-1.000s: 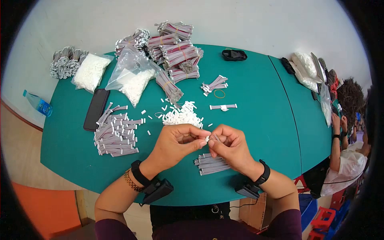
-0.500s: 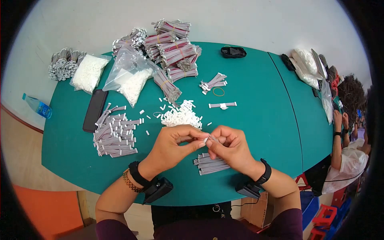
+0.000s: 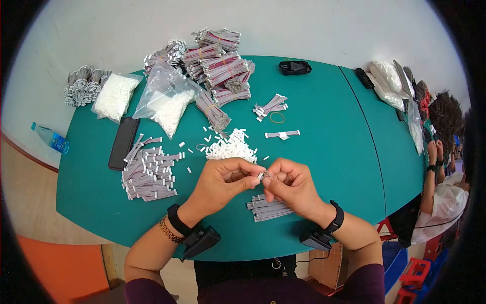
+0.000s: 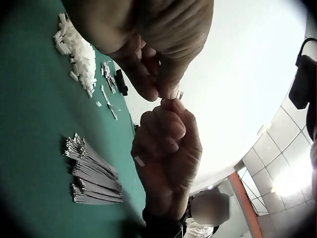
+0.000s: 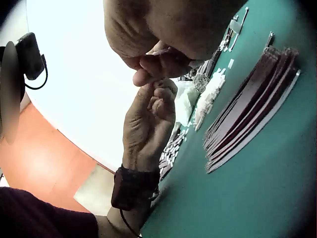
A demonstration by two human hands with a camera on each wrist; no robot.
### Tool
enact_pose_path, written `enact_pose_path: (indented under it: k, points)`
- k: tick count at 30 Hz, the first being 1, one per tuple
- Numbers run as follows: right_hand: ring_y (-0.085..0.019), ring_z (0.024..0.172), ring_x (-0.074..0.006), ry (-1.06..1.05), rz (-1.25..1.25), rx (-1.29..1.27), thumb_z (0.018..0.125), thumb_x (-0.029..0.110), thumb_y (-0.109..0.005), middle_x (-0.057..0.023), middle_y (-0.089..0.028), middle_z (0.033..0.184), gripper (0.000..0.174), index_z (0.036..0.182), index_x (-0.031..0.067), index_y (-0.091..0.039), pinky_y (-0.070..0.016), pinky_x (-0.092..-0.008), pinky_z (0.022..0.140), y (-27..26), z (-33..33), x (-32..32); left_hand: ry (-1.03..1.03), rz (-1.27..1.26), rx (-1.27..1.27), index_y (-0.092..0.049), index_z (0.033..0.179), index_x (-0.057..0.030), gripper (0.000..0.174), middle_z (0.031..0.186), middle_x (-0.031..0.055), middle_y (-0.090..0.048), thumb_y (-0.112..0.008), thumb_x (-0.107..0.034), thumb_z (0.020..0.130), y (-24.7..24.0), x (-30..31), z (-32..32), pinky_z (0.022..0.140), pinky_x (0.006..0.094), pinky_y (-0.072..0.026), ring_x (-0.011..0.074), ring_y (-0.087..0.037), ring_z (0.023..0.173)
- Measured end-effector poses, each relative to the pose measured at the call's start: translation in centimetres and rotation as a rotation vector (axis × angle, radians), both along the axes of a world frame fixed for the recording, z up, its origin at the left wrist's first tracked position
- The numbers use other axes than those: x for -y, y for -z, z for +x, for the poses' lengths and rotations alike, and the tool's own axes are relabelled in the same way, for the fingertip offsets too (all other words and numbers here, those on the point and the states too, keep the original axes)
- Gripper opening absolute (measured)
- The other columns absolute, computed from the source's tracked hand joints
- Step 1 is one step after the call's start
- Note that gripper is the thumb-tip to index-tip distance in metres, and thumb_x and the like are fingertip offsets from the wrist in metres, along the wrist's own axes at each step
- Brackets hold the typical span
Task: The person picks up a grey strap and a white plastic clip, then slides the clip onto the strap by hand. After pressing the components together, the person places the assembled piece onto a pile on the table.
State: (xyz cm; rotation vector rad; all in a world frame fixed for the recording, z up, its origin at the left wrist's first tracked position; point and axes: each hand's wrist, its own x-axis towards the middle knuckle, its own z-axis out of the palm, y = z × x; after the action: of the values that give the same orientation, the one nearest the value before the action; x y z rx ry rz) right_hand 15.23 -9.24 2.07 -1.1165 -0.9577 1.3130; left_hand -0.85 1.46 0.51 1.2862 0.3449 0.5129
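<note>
Above the green table, my two hands meet fingertip to fingertip. With thumb and forefinger my left hand pinches a small white connector housing. My right hand pinches the end of a short grey ribbon cable right at the housing, and its fingers hide most of the cable. Against the right palm a small white piece shows in the left wrist view. Beneath the right hand lies a stack of grey ribbon cables. Just beyond the left hand is a heap of white housings.
At left, grey cables with white ends lie piled beside a black phone-like slab. Bags of white housings and banded cable bundles stand at the back. A single cable and a black pouch lie farther right.
The cable end and the white housing have come closer together between the fingertips. Both hands otherwise keep nearly the same place and grip; the head view has shifted slightly.
</note>
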Motion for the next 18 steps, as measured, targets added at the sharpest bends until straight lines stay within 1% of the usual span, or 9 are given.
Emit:
enact_pose_path:
  k: [2, 5, 7, 8, 11, 14, 18]
  points:
    - [-0.054, 0.058, -0.0033, 0.001, 0.014, 0.002, 0.089, 0.008, -0.055, -0.0014, -0.06, 0.066, 0.006, 0.085, 0.0031, -0.053, -0.0371, -0.017, 0.05, -0.3, -0.2, 0.1, 0.006, 0.015, 0.005, -0.062, 0.101, 0.004, 0.02, 0.095, 0.0082, -0.064, -0.064, -0.002, 0.082, 0.3, 0.1, 0.0, 0.082, 0.025, -0.0497, 0.0119, -0.06, 0.089]
    - [-0.055, 0.059, -0.0037, -0.001, 0.013, 0.015, 0.089, 0.008, -0.056, -0.0014, -0.06, 0.067, 0.006, 0.086, 0.0032, -0.053, -0.0383, -0.0172, 0.051, -0.8, -0.2, 0.3, 0.002, -0.004, 0.024, -0.062, 0.101, 0.004, 0.02, 0.094, 0.0077, -0.064, -0.064, -0.003, 0.082, -0.1, 0.2, 0.0, 0.079, 0.0243, -0.0499, 0.0111, -0.06, 0.085]
    - [-0.055, 0.059, -0.0036, 0.006, 0.021, 0.013, 0.089, 0.008, -0.056, -0.0014, -0.06, 0.066, 0.007, 0.086, 0.0034, -0.053, -0.0382, -0.0172, 0.051, -0.8, -0.1, 0.2, -0.015, 0.0, 0.003, -0.062, 0.099, 0.0042, 0.019, 0.093, 0.0087, -0.064, -0.064, 0.0, 0.08, -0.6, 0.1, 0.0, 0.077, 0.0247, -0.0501, 0.0117, -0.06, 0.082]
    - [-0.055, 0.059, -0.0034, 0.0, 0.023, 0.014, 0.089, 0.008, -0.056, -0.0013, -0.06, 0.066, 0.007, 0.085, 0.0035, -0.053, -0.0377, -0.0171, 0.05, -0.7, -0.1, 0.2, -0.026, 0.002, -0.008, -0.062, 0.098, 0.0043, 0.019, 0.092, 0.0092, -0.064, -0.064, 0.001, 0.08, -0.8, 0.1, -0.1, 0.075, 0.0248, -0.0502, 0.0121, -0.06, 0.081]
    - [-0.054, 0.058, -0.0028, -0.017, 0.032, 0.018, 0.089, 0.01, -0.057, -0.0012, -0.06, 0.066, 0.008, 0.085, 0.004, -0.052, -0.0359, -0.0168, 0.049, -0.3, 0.2, -0.1, -0.015, -0.021, -0.025, -0.06, 0.1, 0.0032, 0.022, 0.089, 0.0069, -0.063, -0.066, -0.001, 0.079, -0.7, 0.0, -0.1, 0.073, 0.0236, -0.0489, 0.0111, -0.059, 0.078]
    - [-0.053, 0.058, -0.002, -0.025, 0.025, 0.024, 0.089, 0.011, -0.057, -0.0012, -0.06, 0.066, 0.009, 0.084, 0.0044, -0.052, -0.0339, -0.0166, 0.048, 0.0, 0.4, -0.2, 0.022, -0.04, -0.016, -0.058, 0.1, 0.0015, 0.022, 0.088, 0.0051, -0.061, -0.066, -0.003, 0.08, -1.1, -0.1, 0.1, 0.076, 0.0229, -0.0475, 0.0103, -0.058, 0.082]
    - [-0.048, 0.055, -0.0015, -0.059, 0.041, 0.031, 0.09, 0.013, -0.056, -0.0016, -0.06, 0.066, 0.009, 0.087, 0.0042, -0.054, -0.0326, -0.0168, 0.046, 0.2, 0.4, -0.4, 0.033, -0.037, -0.038, -0.056, 0.096, -0.0003, 0.018, 0.088, 0.0037, -0.059, -0.065, -0.004, 0.081, -1.0, -0.1, 0.1, 0.073, 0.022, -0.0458, 0.0088, -0.056, 0.08]
